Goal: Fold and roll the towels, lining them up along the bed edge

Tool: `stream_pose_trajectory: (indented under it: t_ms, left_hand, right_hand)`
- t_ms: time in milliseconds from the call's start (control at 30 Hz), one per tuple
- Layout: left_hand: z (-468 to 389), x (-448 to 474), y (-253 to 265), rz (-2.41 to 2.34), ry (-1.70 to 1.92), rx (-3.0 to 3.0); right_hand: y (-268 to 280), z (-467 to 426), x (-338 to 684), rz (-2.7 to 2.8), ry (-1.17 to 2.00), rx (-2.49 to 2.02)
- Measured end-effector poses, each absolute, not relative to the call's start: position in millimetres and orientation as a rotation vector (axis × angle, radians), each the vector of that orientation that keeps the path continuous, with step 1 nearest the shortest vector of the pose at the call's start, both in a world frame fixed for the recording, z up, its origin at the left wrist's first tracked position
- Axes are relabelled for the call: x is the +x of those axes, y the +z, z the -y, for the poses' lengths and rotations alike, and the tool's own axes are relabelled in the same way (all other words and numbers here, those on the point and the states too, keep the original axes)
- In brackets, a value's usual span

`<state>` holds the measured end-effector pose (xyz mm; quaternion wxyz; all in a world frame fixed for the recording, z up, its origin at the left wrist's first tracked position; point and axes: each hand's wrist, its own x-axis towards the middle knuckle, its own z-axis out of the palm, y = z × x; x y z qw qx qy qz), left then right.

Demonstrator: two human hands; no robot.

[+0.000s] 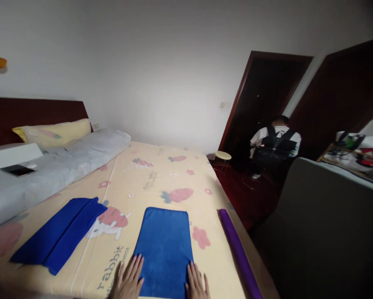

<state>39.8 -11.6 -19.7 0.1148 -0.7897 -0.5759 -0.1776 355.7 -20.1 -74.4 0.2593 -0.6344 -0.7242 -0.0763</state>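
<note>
A blue cloth (166, 249) lies flat on the bed, its long sides running away from me. My left hand (130, 278) rests on its left edge near the front, palm down with the fingers stretched out. On the right edge my right hand (196, 282) lies the same way, fingers extended. Farther left is a darker blue cloth (60, 232), folded in a long strip with a seam-like line along it. A rolled purple thing (239, 253), perhaps a cloth or mat, lies along the bed's right side.
The bed sheet (174, 172) is yellow with printed strawberries. A grey quilt (71, 155), a yellow pillow (54, 135) and a tablet or phone (18, 169) are at the left. Beyond the bed sit a person with a backpack (275, 149) and a stool (223, 155); a dark panel (323, 224) stands right.
</note>
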Motion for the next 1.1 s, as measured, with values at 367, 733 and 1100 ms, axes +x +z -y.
stream_pose_trajectory:
  t_ms: [367, 733, 1100]
  left_hand:
    - [-13, 57, -4, 1.711, -0.421, -2.476]
    - [-24, 80, 10, 1.151, -0.423, -2.710]
    - [-115, 43, 14, 1.901, -0.288, -2.419]
  right_hand:
    - [-30, -7, 326, 2.135, 0.063, -1.662]
    - [-22, -30, 299, 2.495, 0.145, -1.136]
    - [2, -95, 359, 2.065, 0.202, -1.940]
